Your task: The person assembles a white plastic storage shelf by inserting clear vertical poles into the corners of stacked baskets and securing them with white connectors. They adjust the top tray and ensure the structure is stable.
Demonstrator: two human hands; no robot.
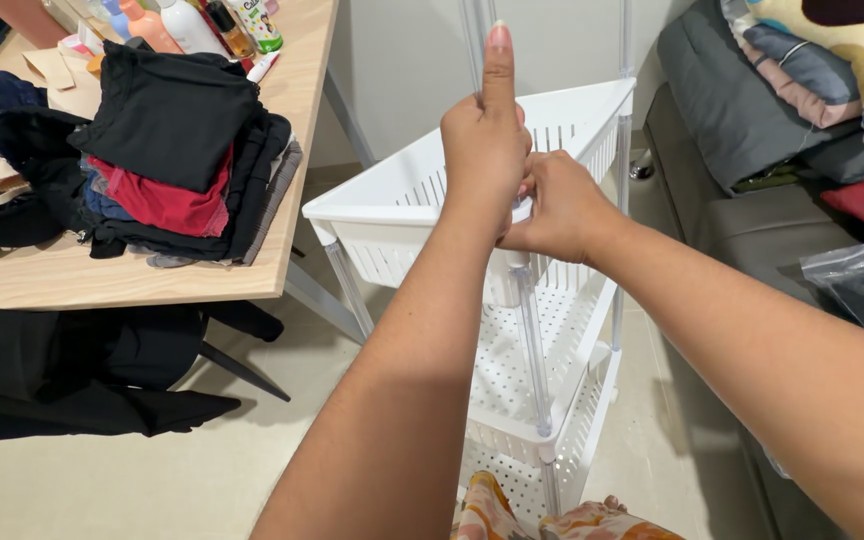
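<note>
both hands meet at the front corner of a white plastic rack beside a wooden table: left hand fisted around the corner pole, thumb up; right hand pinching the rim to steady it

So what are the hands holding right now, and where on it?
Both hands grip the white basket rack at its near corner: the left hand around the upright pole, forefinger pointing up, and the right hand on the top basket rim beside it.

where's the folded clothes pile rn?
Head view, upper left: the clothes pile sits on the wooden table, near its right edge, left of the white basket rack.
</note>
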